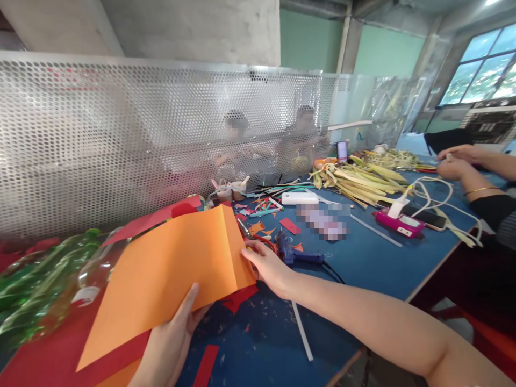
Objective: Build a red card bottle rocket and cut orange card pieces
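Observation:
A large sheet of orange paper (pixel 173 263) is held up over the table, with a crease running down near its right end. My left hand (pixel 177 328) grips its lower edge, thumb on top and fingers underneath. At the right edge, my right hand (pixel 268 266) pinches the creased strip between thumb and fingers. Red paper (pixel 48 344) lies under the orange sheet at the lower left. Just past my right hand is a blue glue gun (pixel 300 256). Red-handled scissors are partly hidden behind the right hand.
Green plastic bottles (pixel 44 285) lie at the left, before a perforated metal screen (pixel 121 145). Paper scraps, a white box (pixel 299 198), corn husks (pixel 358 180) and a pink power strip (pixel 399 223) with cables lie on the blue table (pixel 363 258). A co-worker's hands (pixel 455 161) are at the far right.

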The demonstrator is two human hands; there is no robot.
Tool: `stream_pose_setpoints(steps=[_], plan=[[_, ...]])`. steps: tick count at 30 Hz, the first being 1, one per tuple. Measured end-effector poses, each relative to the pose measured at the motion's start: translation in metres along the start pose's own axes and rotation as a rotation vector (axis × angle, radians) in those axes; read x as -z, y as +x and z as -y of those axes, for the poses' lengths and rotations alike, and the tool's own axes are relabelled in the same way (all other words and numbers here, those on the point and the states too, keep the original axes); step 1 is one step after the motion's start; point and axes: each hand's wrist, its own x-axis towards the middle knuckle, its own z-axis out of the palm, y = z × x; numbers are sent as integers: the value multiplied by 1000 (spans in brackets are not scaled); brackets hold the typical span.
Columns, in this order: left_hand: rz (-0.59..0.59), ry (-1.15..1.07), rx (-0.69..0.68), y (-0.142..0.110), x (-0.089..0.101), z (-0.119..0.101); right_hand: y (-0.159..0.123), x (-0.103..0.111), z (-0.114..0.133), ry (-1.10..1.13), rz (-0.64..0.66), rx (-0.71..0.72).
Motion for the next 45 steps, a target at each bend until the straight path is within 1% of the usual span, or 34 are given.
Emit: stream_pose_setpoints(steps=[3,7,10,13,14,16,18,22,26,30,34,37,41,43,45], plan=[[-16,-122,30,2,0,-2,-1,-3,-1,-55,22,-27],[-128,-99,-9,3,-2,-4,-5,-7,-3,-207,77,-22],[-129,-103,-35,4,-3,-3,-8,-5,-1,-433,112,22],[-137,-131,-30,4,-3,0,-11,3,8,-766,142,125],[-142,-141,-21,5,-3,1,-11,5,13,-886,128,186],[-139,-162,-9,5,-2,3,-10,10,22,-1106,46,301],[-128,-168,-10,6,-1,5,-7,12,28,-1297,-25,361],[-113,-184,-27,5,1,7,-1,9,28,-1582,-80,349],[-119,-193,-25,4,1,7,1,4,19,-1701,-101,310],[-107,-168,8,5,2,7,2,5,16,-1653,-105,274],[-149,-156,124,4,4,4,2,13,22,-1450,-94,230],[-166,-180,113,3,3,1,2,21,30,-1192,-87,170],[-82,-241,19,3,1,-2,5,26,38,-729,-71,67],[-48,-260,9,3,0,-2,6,25,38,-496,-37,42],[-34,-278,32,4,-1,-3,6,22,36,-283,11,27]])
